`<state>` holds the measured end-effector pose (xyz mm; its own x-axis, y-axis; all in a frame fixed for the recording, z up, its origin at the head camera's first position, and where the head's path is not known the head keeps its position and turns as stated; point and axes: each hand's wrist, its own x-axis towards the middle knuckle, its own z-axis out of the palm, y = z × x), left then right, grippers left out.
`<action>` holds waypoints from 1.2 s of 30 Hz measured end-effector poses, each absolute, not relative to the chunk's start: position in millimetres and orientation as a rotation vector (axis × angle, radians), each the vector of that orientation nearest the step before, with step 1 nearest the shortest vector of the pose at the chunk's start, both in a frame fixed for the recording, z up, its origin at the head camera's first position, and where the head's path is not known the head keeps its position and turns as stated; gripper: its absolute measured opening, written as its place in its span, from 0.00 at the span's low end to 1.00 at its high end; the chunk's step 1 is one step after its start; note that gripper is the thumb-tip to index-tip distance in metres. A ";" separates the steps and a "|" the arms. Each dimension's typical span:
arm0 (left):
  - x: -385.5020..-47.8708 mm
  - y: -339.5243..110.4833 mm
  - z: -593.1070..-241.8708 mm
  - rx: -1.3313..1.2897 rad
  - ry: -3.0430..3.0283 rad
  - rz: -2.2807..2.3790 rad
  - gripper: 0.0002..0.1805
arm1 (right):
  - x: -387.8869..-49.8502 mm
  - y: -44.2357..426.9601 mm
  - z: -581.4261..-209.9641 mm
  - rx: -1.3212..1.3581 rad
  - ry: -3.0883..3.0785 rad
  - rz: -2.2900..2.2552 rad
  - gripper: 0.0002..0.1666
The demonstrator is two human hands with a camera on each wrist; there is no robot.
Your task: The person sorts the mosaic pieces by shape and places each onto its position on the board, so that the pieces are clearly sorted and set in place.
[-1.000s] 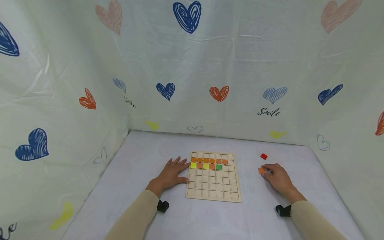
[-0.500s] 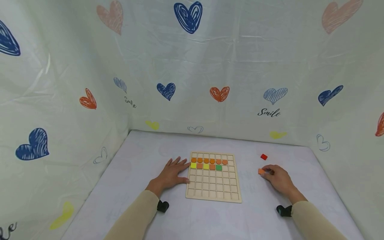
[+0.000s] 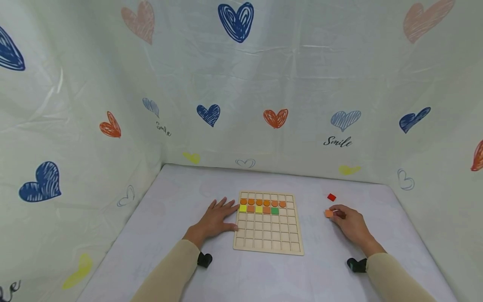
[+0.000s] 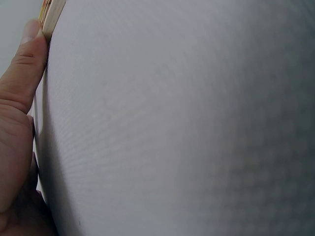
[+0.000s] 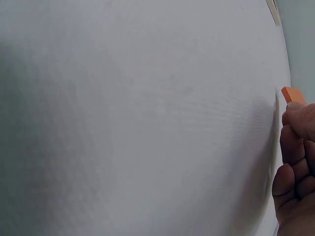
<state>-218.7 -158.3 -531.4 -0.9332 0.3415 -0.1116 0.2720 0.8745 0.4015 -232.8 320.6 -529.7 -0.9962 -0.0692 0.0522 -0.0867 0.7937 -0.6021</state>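
Note:
Between thumb and fingers my right hand (image 3: 351, 224) pinches a square orange tile (image 3: 329, 214); the right wrist view shows the orange tile (image 5: 294, 95) raised off the white surface. My left hand (image 3: 214, 221) lies with fingers spread, thumb and fingertips touching the left edge of a wooden grid board (image 3: 267, 247). In the left wrist view the thumb (image 4: 27, 64) meets the board's edge (image 4: 53, 17). One row of the board holds several round orange pieces (image 3: 259, 202). Below it are yellow (image 3: 243, 208), orange (image 3: 250, 209) and green (image 3: 275, 211) square tiles.
A red square tile (image 3: 331, 197) lies beyond my right hand, on the white table (image 3: 181, 180). A white curtain (image 3: 302, 75) printed with hearts stands behind the table and along its sides.
My right hand dips slightly, then lifts a little with the orange tile, which turns in the fingers. The left hand and the board keep their places.

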 end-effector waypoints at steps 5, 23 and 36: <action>-219.3 -158.1 -531.0 0.475 2.865 0.565 0.47 | -233.2 318.4 -531.3 0.126 -2.951 0.998 0.15; -220.5 -159.7 -531.4 0.468 2.862 0.559 0.47 | -235.6 308.1 -527.7 0.152 -2.920 1.012 0.16; -220.2 -159.4 -534.3 0.477 2.858 0.560 0.47 | -236.9 291.1 -524.8 0.098 -2.880 1.050 0.15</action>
